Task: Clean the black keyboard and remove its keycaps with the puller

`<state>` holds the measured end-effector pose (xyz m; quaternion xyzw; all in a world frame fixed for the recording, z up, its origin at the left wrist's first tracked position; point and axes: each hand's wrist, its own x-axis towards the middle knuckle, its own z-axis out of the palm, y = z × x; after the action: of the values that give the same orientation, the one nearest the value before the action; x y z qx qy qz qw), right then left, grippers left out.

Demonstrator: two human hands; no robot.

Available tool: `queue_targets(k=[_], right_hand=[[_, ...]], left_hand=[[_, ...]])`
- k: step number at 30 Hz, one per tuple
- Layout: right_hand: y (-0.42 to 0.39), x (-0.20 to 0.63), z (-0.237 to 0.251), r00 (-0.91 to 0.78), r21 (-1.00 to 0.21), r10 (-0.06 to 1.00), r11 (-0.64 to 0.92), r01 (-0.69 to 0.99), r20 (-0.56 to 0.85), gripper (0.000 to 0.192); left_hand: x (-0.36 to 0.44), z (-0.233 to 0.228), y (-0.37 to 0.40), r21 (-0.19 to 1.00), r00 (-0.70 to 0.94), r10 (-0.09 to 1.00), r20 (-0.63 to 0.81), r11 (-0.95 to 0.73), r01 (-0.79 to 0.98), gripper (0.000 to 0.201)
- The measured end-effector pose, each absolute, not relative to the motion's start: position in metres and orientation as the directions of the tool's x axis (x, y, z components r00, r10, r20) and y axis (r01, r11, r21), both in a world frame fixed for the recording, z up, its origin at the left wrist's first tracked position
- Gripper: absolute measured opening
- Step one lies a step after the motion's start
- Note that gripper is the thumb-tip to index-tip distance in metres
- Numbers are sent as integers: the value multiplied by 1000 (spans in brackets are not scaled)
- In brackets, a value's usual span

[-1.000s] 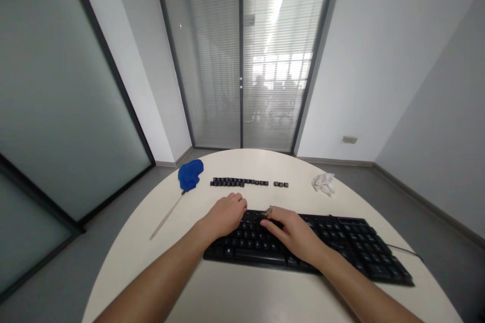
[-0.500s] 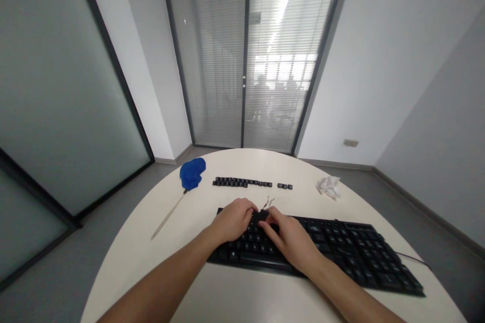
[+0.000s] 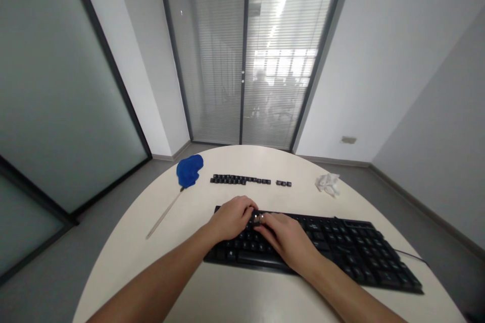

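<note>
A black full-size keyboard [image 3: 261, 257] lies on the round table, with bare spots along its upper left rows partly hidden by my fingers. Above these rows my left hand [image 3: 232, 218] is closed, its thumb and fingers curled at a small tool. My right hand [image 3: 286, 237] pinches the same tool from the other side. It looks like a keycap puller [image 3: 258, 218]; only a dark part and shiny metal bits show between my fingertips, close over the keys. Its lower end is hard to make out.
Beyond the keyboard lie rows of loose black keycaps [image 3: 229, 179] and three more keycaps [image 3: 284, 183]. A blue cloth-like piece on a pale stick [image 3: 164, 217] rests at left. Crumpled white tissue [image 3: 328, 184] sits at right. A cable [image 3: 411, 256] leaves the keyboard's right side.
The tool has turned: its thin wire ends, which stuck up beyond my fingers, no longer show there, and metal now glints between the hands. The view has shifted slightly.
</note>
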<state>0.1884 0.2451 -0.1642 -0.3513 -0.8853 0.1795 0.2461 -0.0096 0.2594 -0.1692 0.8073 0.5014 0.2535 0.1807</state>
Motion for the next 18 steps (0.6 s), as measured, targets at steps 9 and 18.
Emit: queue_targets(k=[9, 18], right_hand=[[248, 185, -158, -508, -717, 829, 500, 486, 234, 11], [251, 187, -157, -502, -769, 827, 487, 415, 253, 18]], left_hand=[[-9, -168, 260, 568, 360, 907, 220, -419, 708, 24], [-15, -170, 266, 744, 373, 907, 196, -385, 546, 21]])
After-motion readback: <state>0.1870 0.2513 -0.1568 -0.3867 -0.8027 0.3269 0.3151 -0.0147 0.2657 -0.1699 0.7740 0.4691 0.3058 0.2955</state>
